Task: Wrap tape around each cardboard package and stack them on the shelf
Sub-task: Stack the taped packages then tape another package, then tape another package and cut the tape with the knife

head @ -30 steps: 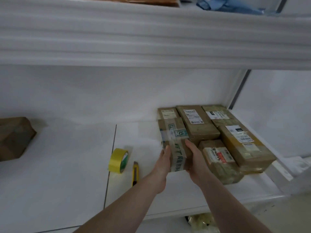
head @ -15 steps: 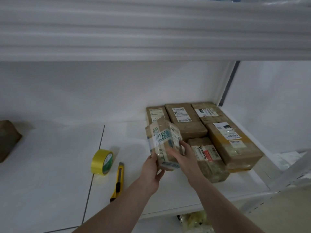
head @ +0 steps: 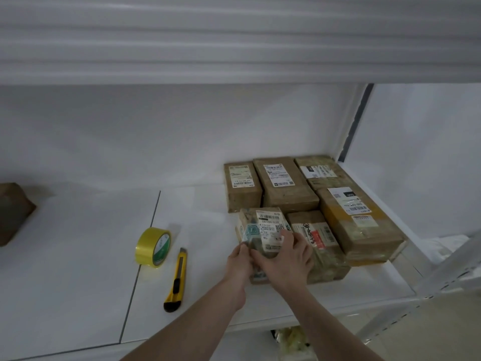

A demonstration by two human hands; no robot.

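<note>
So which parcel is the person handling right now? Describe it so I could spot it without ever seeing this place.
Look at the white shelf and find the cluster of brown packages at its right end. The package in question is at the cluster's front left corner, held by the left hand and right hand. Unlike its neighbours, it carries a teal printed logo beside its white label.

two bare forearms enter from the lower edge, each ending in a bare hand: the left hand (head: 238,264) and the right hand (head: 285,261). no sleeve shows anywhere back from the fingers to the frame edge, and the wrists just behind the fingers carry no watch, band or glove. the fingers (head: 289,237) of the right hand bear no rings.
</note>
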